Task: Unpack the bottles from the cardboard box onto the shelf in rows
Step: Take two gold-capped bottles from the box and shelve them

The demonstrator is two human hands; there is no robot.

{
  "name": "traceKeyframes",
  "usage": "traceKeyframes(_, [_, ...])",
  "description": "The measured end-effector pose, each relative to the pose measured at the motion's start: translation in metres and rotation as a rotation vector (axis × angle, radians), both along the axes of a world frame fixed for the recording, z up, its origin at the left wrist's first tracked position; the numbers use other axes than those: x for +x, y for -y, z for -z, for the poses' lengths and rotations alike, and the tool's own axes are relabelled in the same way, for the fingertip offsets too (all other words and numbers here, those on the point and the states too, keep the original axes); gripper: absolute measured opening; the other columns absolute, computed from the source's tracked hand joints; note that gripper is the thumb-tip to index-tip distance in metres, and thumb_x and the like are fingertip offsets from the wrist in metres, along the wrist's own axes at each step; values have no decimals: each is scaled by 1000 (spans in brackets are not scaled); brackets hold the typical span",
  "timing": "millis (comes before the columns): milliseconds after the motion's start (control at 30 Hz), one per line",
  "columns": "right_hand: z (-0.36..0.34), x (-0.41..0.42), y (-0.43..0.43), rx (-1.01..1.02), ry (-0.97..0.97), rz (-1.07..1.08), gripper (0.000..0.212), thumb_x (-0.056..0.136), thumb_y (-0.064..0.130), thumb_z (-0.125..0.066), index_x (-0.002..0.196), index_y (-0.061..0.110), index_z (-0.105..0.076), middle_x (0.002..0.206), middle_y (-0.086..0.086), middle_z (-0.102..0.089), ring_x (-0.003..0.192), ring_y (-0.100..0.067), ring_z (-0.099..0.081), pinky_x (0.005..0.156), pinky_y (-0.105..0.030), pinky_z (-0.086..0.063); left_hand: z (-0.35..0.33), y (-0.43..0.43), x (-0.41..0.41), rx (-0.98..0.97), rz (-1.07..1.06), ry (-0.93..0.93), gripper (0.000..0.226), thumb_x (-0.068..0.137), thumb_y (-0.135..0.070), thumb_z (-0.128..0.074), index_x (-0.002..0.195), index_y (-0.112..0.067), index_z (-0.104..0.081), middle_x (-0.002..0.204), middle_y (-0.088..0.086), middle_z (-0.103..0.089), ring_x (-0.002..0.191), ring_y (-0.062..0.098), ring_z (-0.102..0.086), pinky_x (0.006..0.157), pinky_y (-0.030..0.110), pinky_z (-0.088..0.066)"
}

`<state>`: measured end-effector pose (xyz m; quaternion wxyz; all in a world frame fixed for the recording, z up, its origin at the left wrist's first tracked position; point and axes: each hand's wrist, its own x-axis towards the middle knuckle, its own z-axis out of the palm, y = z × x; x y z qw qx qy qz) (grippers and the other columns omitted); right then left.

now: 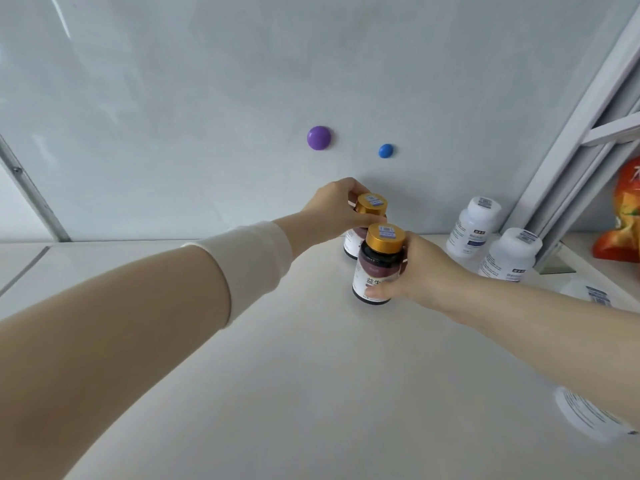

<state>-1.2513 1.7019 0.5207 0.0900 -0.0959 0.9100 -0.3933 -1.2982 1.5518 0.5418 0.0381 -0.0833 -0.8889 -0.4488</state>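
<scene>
Shiny white wall [207, 81] stood behind a smooth white shelf [311, 375]. Two round buttons stuck to the wall, one purple [319, 137] and one blue [385, 151].

Near the back edge of the shelf stood two dark round bottles with shiny gold lids, each with a small blue sticker on top. Both stood straight up, lids on top. The left hand [332, 209] had its fingers curled round the lid and neck of the back bottle [372, 204], whose body was mostly hidden. Just in front, the right hand [426, 268] held the front bottle [375, 268] by its side, thumb across the white label. Its other fingers were hidden behind the bottle.

Toward the back right corner stood two white plastic bottles [474, 226] with white lids, also upright. Two more white bottles [581, 417] near the right edge were partly hidden by the right arm and blurry. A crinkly orange bag [623, 216] was cut off at the side, past a grey metal post [588, 133].
</scene>
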Motion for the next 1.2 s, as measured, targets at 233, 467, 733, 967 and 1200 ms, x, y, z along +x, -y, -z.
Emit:
traceKeyframes(233, [7,-2,-1,28,0,-27,64,62,20,-83,117,18,-51,109,0,-64,104,-21,-60,93,-36,-49,6,-5,-9,13,15,11,46,73,-29,-79,111,-18,-55,102,-5,-56,87,12,-57,71,17,-47])
traceKeyframes(467, [6,-6,-3,30,-10,-10,69,65,18,-82,123,18,-46,116,1,-61,108,-20,-58,97,-39,-47,9,-4,-15,32,26,15,46,72,-30,-79,110,-18,-56,104,-1,-59,90,14,-57,77,23,-49])
traceKeyframes(733, [3,-1,-4,19,22,-1,71,66,18,-82,127,16,-45,118,1,-60,110,-19,-58,96,-36,-48,4,-9,-10,45,34,68,60,74,-32,-77,125,-17,-48,113,-4,-55,104,16,-57,88,27,-50])
traceKeyframes(967, [-38,23,-24,216,-65,15,78,78,21,-73,142,14,-29,141,-3,-42,125,-19,-45,97,-29,-41,-59,-12,18,-61,7,-57,43,85,-33,-66,123,-17,-54,110,-6,-58,98,12,-56,73,18,-42])
traceKeyframes(1200, [-70,93,-47,530,-330,32,60,83,19,-62,136,6,-36,134,-12,-44,124,-27,-44,97,-35,-41,-109,-29,107,-865,24,-257,39,90,-35,-56,125,-18,-49,125,2,-55,112,25,-52,87,34,-43])
